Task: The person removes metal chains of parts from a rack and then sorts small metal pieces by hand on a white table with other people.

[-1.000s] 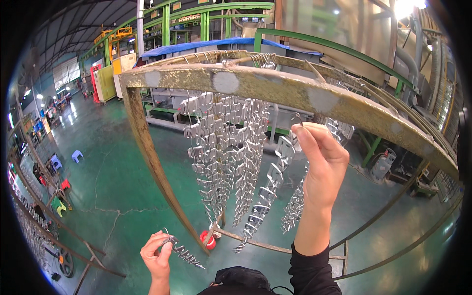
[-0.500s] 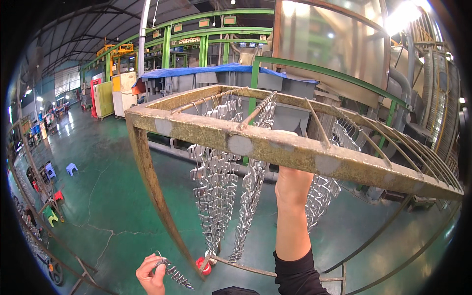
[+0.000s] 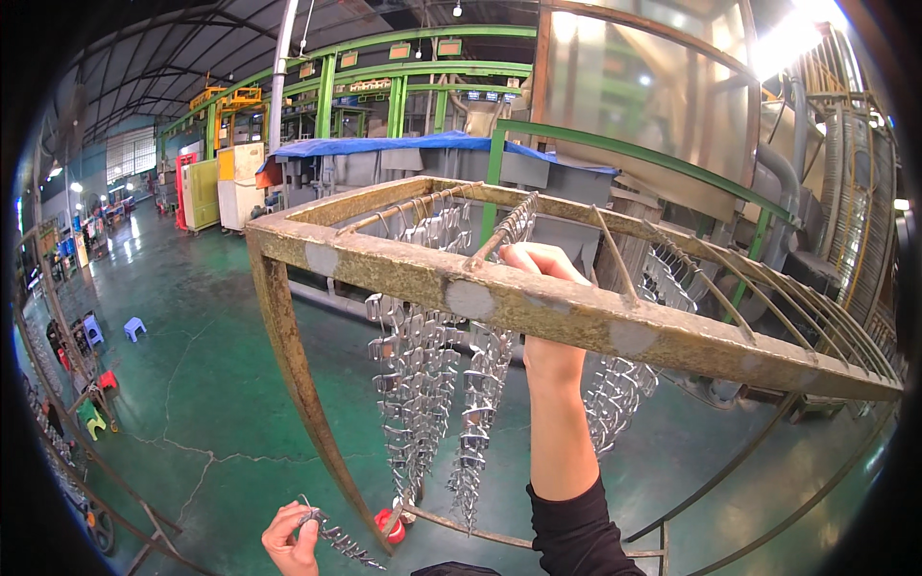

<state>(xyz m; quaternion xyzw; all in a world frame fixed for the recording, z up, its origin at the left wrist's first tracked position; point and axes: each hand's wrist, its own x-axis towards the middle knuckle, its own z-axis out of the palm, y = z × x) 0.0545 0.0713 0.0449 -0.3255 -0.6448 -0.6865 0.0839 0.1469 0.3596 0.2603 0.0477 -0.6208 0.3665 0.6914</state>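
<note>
Low at the left, my left hand point(image 3: 291, 540) pinches the top of a strand of shiny metal pieces point(image 3: 344, 545), which slants down to the right. My right hand point(image 3: 547, 261) reaches behind the near beam of a worn metal rack point(image 3: 384, 249). Its fingers are bent together at a crossbar point(image 3: 486, 248) carrying wire hooks point(image 3: 520, 223); what they pinch there is too small to make out. Below that bar hangs a bunch of metal strands point(image 3: 480, 413), close to my right wrist. Another hanging bunch point(image 3: 415, 384) is on the left crossbar.
Further right, more strands point(image 3: 624, 403) hang beyond my forearm. Thin bars point(image 3: 768, 307) span the rack's right part, and its leg point(image 3: 305, 384) slopes to the green floor point(image 3: 230, 384). A red container point(image 3: 390, 525) stands by the leg's foot. Blue-covered grey tanks point(image 3: 384, 178) are behind.
My right hand has moved left and up to the second crossbar, where its fingers now show above the beam. The strands under that bar have shifted. My left hand still holds its strand.
</note>
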